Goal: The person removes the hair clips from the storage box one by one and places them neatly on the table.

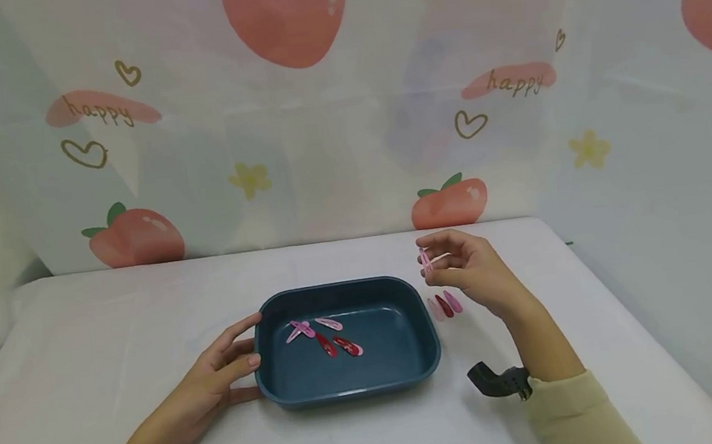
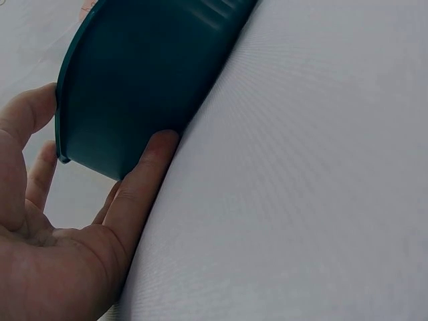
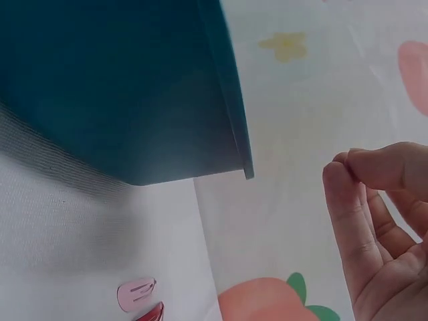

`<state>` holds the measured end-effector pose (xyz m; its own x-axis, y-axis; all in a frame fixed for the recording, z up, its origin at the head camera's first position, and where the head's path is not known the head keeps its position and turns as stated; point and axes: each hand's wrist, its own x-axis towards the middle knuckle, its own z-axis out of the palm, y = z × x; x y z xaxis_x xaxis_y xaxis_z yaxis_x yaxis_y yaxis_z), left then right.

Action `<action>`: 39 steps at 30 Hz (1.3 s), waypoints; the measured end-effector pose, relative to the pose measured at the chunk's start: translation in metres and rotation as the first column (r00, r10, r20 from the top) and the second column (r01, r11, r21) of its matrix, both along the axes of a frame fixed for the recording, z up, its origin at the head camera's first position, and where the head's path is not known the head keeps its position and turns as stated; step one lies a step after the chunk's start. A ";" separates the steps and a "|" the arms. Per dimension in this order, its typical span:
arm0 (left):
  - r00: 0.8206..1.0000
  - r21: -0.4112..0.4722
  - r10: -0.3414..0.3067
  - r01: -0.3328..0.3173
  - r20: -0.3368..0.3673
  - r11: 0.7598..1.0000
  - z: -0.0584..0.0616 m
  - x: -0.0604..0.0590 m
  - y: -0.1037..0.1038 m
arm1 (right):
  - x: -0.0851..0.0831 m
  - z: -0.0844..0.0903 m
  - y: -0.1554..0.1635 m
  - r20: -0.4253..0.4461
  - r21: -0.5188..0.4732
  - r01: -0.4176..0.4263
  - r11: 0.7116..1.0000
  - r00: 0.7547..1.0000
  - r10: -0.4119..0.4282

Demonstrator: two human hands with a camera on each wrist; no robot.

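The right hand is raised above the table, fingers curled, pinching a pink hair clip between thumb and fingertips. In the right wrist view the clip itself is hidden behind the pinched fingers, so only the head view shows it, small and upright. Just below that hand, three more clips lie side by side on the cloth; the palest of them is hard to make out against the white, and the wrist view cuts off all but one and a half.

The left hand rests against the near-left end of a dark teal tray, fingers fairly straight, thumb at the rim and a fingertip touching the outer wall. It seems to steady rather than grip, though the far fingers are out of sight. The tray sits between the two hands, and inside it lie five or so clips, pink and red, some overlapping.

The white tablecloth covers the table. Behind both hands hangs a pale backdrop printed with peaches, hearts, flowers and the word "happy".
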<state>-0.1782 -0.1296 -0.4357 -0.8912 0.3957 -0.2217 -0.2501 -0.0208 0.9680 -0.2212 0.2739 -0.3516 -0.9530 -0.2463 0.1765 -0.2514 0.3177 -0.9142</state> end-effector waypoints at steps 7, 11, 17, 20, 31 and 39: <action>1.000 0.026 -0.009 0.008 0.013 1.000 0.000 0.000 -0.001 | -0.001 0.000 0.004 0.000 0.032 0.017 0.999 1.000 -0.017; 1.000 0.011 -0.007 0.007 0.013 1.000 -0.001 0.000 -0.001 | -0.001 0.000 0.009 -0.001 0.052 0.044 0.998 0.999 -0.044; 1.000 0.035 -0.031 0.031 0.006 0.999 -0.001 0.000 -0.002 | -0.002 0.000 0.016 -0.003 0.046 0.066 0.997 0.998 -0.066; 0.999 0.041 -0.040 0.040 -0.003 0.998 0.000 0.000 -0.002 | -0.004 -0.003 0.020 -0.010 0.054 0.081 0.995 0.997 -0.080; 1.000 0.016 -0.010 0.010 0.003 1.000 0.000 0.000 -0.001 | -0.010 -0.010 0.030 0.027 0.058 0.133 0.989 0.990 -0.135; 0.999 0.034 -0.038 0.039 -0.008 0.999 -0.001 0.000 -0.003 | -0.012 -0.017 0.038 0.047 0.096 0.154 0.983 0.986 -0.159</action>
<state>-0.1785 -0.1323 -0.4363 -0.8767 0.4370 -0.2009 -0.2440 -0.0440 0.9688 -0.2335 0.3122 -0.3685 -0.9885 -0.1062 0.1073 -0.1431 0.4327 -0.8901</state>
